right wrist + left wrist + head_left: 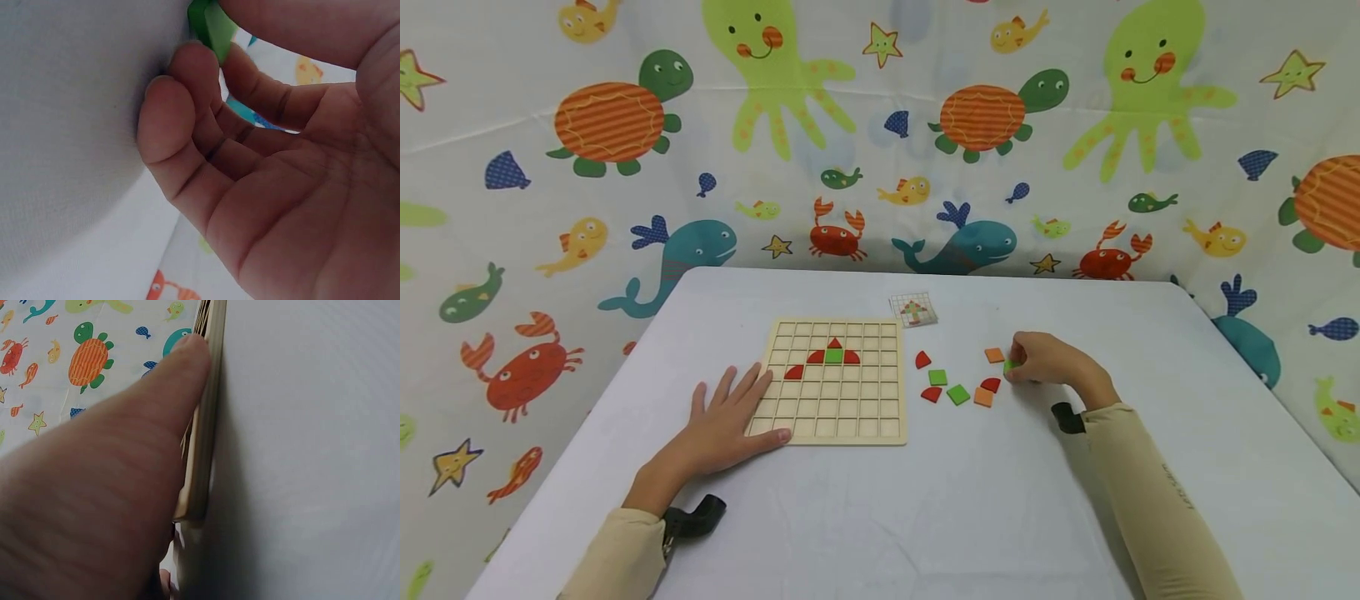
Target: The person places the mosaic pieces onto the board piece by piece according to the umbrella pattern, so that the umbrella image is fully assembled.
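My left hand lies with spread fingers over the left edge of a wooden grid board, the thumb on its front rim. In the left wrist view the thumb runs along the board's side. On the board sit a red triangle, a green square with a red quarter-round piece on each side, and another red quarter-round piece lower left. Right of the loose pieces, my right hand pinches a green piece between thumb and fingertips, close to the tabletop.
Loose pieces lie between board and right hand: green squares, orange squares and red quarter-round pieces. Behind the board's right corner is a small pattern card. A printed sea-animal cloth hangs behind the white table.
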Tool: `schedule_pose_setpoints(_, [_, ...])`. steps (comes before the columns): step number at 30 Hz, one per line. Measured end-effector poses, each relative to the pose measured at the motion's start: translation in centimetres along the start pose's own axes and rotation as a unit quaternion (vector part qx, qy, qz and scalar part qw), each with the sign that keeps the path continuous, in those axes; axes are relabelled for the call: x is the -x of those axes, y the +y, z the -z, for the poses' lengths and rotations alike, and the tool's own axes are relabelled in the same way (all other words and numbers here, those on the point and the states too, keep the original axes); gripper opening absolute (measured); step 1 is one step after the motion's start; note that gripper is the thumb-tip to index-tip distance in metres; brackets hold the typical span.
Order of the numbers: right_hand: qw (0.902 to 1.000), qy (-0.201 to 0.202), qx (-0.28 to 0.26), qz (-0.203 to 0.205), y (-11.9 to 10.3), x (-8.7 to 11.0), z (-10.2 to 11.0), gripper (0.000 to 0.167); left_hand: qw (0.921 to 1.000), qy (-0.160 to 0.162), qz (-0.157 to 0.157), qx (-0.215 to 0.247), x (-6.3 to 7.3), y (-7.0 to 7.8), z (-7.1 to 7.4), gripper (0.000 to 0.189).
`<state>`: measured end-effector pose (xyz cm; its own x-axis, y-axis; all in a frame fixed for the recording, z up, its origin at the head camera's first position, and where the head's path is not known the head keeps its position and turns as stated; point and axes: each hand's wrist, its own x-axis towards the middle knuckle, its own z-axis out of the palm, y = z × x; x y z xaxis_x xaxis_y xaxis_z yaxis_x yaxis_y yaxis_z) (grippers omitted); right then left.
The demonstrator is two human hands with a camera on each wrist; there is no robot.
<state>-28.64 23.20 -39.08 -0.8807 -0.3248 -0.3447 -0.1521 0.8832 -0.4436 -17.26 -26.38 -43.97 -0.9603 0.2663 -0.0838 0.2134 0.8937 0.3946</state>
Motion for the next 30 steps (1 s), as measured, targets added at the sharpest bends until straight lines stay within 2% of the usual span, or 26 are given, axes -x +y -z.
schedule_pose_setpoints(6, [0.9998,0.018,-0.008,0.009,0.4,0.0,0.2,0.027,1.0000,-0.001,0.002,0.000,0.0,0.1,0.0,0.109])
schedule_pose_setpoints(18, [0.9936,0.040,-0.101,0.032,2.3,-0.2,0.6,0.015,1.0000,0.000,0.004,0.002,-0.1,-0.2,-0.3,0.109])
schedule_pose_setpoints(25, [0.9798,0.066,-0.174,0.073,1.0,-0.1,0.6,0.013,1.0000,0.003,0.007,-0.001,0.0,-0.4,-0.2,0.110])
schedule_pose_setpoints(30, [0.9734,0.092,-0.191,0.088,-0.8,0.1,0.3,0.014,1.0000,0.003,0.004,0.001,0.0,-0.3,-0.3,0.109])
